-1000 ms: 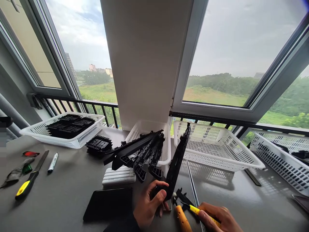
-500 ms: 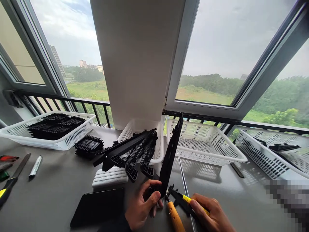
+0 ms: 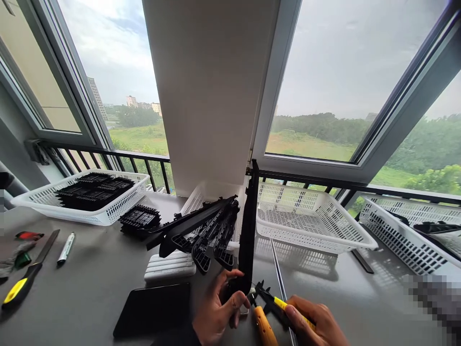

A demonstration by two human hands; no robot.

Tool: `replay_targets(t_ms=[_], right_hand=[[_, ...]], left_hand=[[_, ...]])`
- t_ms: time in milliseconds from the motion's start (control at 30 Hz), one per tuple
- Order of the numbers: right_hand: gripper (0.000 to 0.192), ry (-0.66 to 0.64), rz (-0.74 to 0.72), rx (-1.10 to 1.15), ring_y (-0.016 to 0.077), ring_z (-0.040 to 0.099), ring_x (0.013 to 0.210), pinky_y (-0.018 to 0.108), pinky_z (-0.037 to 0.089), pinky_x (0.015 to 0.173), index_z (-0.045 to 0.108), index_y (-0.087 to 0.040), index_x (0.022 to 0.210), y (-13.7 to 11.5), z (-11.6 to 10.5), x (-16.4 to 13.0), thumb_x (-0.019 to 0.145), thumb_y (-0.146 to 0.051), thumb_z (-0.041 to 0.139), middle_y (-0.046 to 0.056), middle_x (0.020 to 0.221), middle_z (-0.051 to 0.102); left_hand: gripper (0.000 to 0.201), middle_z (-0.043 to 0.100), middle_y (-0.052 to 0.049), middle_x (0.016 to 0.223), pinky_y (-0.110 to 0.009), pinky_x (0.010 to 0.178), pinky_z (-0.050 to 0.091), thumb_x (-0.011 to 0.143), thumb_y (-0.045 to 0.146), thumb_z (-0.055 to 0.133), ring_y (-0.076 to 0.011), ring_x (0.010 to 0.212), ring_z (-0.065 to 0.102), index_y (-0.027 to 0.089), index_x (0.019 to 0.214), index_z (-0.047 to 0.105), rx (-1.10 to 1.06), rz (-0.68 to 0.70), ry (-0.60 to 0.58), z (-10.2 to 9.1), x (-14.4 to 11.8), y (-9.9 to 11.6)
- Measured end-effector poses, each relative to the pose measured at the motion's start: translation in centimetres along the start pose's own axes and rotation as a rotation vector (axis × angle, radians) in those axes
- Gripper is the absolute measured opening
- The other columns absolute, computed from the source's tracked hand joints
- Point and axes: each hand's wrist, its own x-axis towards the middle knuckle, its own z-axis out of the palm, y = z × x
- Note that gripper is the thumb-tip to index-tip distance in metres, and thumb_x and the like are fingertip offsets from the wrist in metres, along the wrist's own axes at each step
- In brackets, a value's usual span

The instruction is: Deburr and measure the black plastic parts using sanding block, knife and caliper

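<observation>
No writing is legible to us. Our left hand (image 3: 216, 315) grips the black strip (image 3: 248, 235), now upright, earlier tilted right, just before the baskets (image 3: 317, 235). Our right hand (image 3: 317, 324) clasps yellow-handled cutters (image 3: 277, 305) beside it.

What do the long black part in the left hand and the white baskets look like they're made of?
Long black part: looks like moulded plastic, matte black with a dull sheen and ribbed detail like the piled parts. Left hand grips its lower end. White baskets: most likely moulded plastic, glossy white, with regular perforated mesh walls and a rounded rim. Neither can be told for sure from looks.
</observation>
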Motion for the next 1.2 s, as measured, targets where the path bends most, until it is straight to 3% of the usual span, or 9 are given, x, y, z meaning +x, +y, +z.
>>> replay_targets(t_ms=[267,433,600,700,800,900,1033,1100,1200], right_hand=[[0.067,-0.02,0.013,0.015,0.0164,0.048,0.063,0.027,0.033,0.06,0.054,-0.02,0.067,-0.8,0.5,0.1,0.102,-0.075,0.038,-0.001,0.065,0.05],[0.067,-0.006,0.018,0.028,0.0154,0.042,0.063,0.028,0.03,0.06,0.047,-0.021,0.067,-2.2,0.3,0.0,0.102,-0.076,0.035,-0.002,0.066,0.043],[0.067,0.147,0.058,0.114,0.0156,0.036,0.059,0.028,0.03,0.055,0.042,-0.024,0.066,-2.7,-0.1,0.0,0.098,-0.082,0.036,-0.003,0.062,0.037],[0.067,0.125,0.052,0.11,0.0157,0.036,0.059,0.028,0.031,0.056,0.044,-0.024,0.066,-2.6,-0.1,-0.1,0.098,-0.082,0.035,-0.003,0.062,0.038],[0.068,0.083,0.031,0.086,0.0159,0.04,0.061,0.028,0.031,0.058,0.049,-0.022,0.067,-2.3,-0.1,-0.2,0.099,-0.08,0.036,-0.002,0.065,0.042],[0.066,0.132,0.044,0.127,0.0155,0.036,0.059,0.028,0.031,0.056,0.045,-0.023,0.066,-2.2,0.1,-0.2,0.1,-0.079,0.037,-0.003,0.064,0.038],[0.067,0.147,0.027,0.154,0.0156,0.039,0.06,0.028,0.033,0.058,0.045,-0.023,0.065,-2.2,0.6,-0.2,0.098,-0.081,0.039,-0.003,0.064,0.039],[0.068,0.144,0.009,0.153,0.0158,0.042,0.062,0.028,0.034,0.059,0.049,-0.022,0.065,-2.3,0.8,-0.2,0.099,-0.08,0.038,-0.002,0.064,0.043],[0.069,0.133,-0.019,0.145,0.0156,0.043,0.062,0.027,0.034,0.059,0.054,-0.021,0.066,-2.4,1.2,-0.2,0.1,-0.079,0.038,-0.002,0.064,0.046]], left_hand=[[0.076,0.075,-0.001,0.078,-0.027,0.052,0.04,0.075,0.076,0.081,-0.0072,0.043,0.048,0.023,0.124,0.058,-0.021,0.024,0.0,-0.1,-0.2,0.6],[0.073,0.075,-0.001,0.078,-0.026,0.05,0.039,0.078,0.074,0.08,-0.0071,0.042,0.048,0.022,0.126,0.058,-0.025,0.051,0.006,-0.3,0.0,-0.3],[0.07,0.076,-0.001,0.077,-0.028,0.051,0.041,0.08,0.072,0.079,-0.0078,0.04,0.047,0.024,0.127,0.06,-0.013,0.076,0.01,-0.5,0.2,-1.2],[0.07,0.077,-0.001,0.078,-0.03,0.057,0.046,0.08,0.073,0.079,-0.0073,0.041,0.048,0.025,0.127,0.058,-0.011,0.04,-0.013,-0.3,-0.1,-0.8],[0.081,0.08,-0.003,0.083,-0.029,0.056,0.046,0.081,0.073,0.078,-0.006,0.04,0.045,0.026,0.139,0.048,-0.011,0.027,-0.035,-0.1,-0.3,-0.2],[0.107,0.079,-0.004,0.082,-0.028,0.05,0.042,0.081,0.073,0.078,-0.0077,0.04,0.045,0.026,0.162,0.026,-0.023,0.034,-0.078,0.1,-0.5,0.1],[0.131,0.078,-0.004,0.077,-0.027,0.048,0.042,0.078,0.069,0.083,-0.012,0.044,0.053,0.02,0.17,0.003,-0.022,0.012,-0.143,0.1,-0.5,-0.1],[0.133,0.079,-0.006,0.08,-0.027,0.049,0.044,0.075,0.069,0.087,-0.0129,0.047,0.058,0.017,0.169,0.009,-0.021,-0.012,-0.16,0.1,-0.5,-0.4],[0.122,0.081,-0.011,0.093,-0.028,0.054,0.046,0.068,0.068,0.092,-0.0138,0.055,0.065,0.013,0.16,0.034,-0.035,-0.073,-0.192,-0.1,-0.4,-1.0]])
